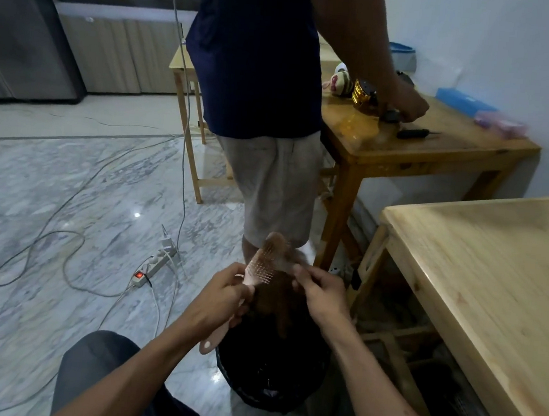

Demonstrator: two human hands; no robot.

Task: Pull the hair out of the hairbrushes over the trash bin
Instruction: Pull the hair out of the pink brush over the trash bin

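Observation:
A pink hairbrush (260, 266) is held over the black trash bin (271, 376), bristles facing me. My left hand (222, 299) grips its handle, whose end sticks out below my wrist. My right hand (320, 293) pinches a clump of brown hair (278, 304) at the brush's right side. The hair hangs from the bristles down toward the bin's mouth.
Another person (262, 107) stands just beyond the bin, one hand on a wooden table (421, 147) with small items. A light wooden table (493, 276) is at my right. A power strip (153, 265) and cables lie on the marble floor to the left.

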